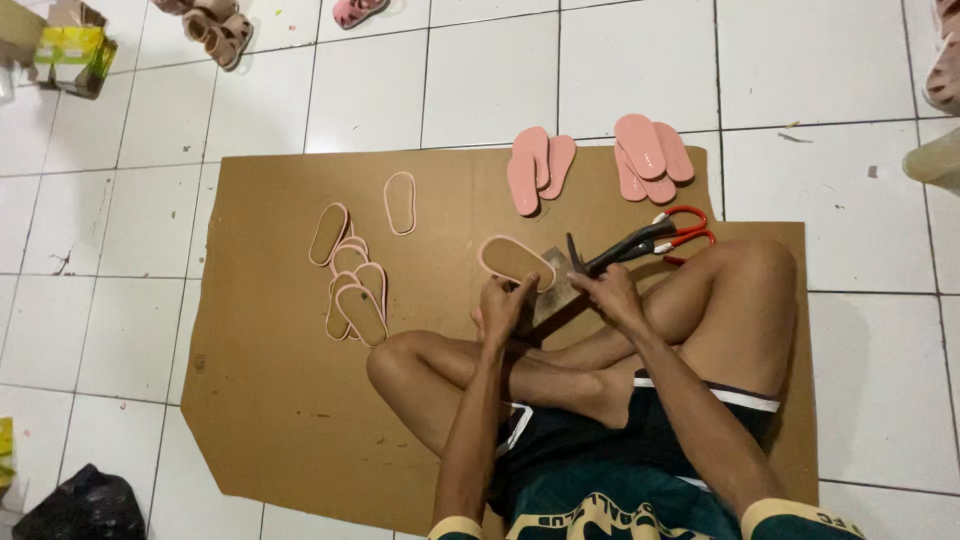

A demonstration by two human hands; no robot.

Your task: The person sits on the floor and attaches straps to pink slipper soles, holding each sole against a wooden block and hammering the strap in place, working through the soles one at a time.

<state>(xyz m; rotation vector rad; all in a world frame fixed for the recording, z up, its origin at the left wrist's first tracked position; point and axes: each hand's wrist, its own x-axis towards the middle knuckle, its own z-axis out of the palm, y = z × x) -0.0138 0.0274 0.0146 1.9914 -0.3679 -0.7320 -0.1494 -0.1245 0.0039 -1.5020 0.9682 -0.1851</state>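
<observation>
Gripping a flat pink-rimmed sole [516,262] at frame centre, the left hand [500,308]; the right hand [612,293] closed around a dark-handled hammer [618,249]

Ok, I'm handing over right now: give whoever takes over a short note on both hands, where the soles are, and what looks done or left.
Left hand: holds a pink-rimmed sole against a small block over the crossed legs.
Right hand: grips a dark hammer, head near the sole's edge.
Red-handled scissors lie on the cardboard behind the hammer.
Pile of rimmed soles left, one single apart.
Plain pink soles in two stacks at the far edge.
Done versus left: cannot tell from the piles.
</observation>
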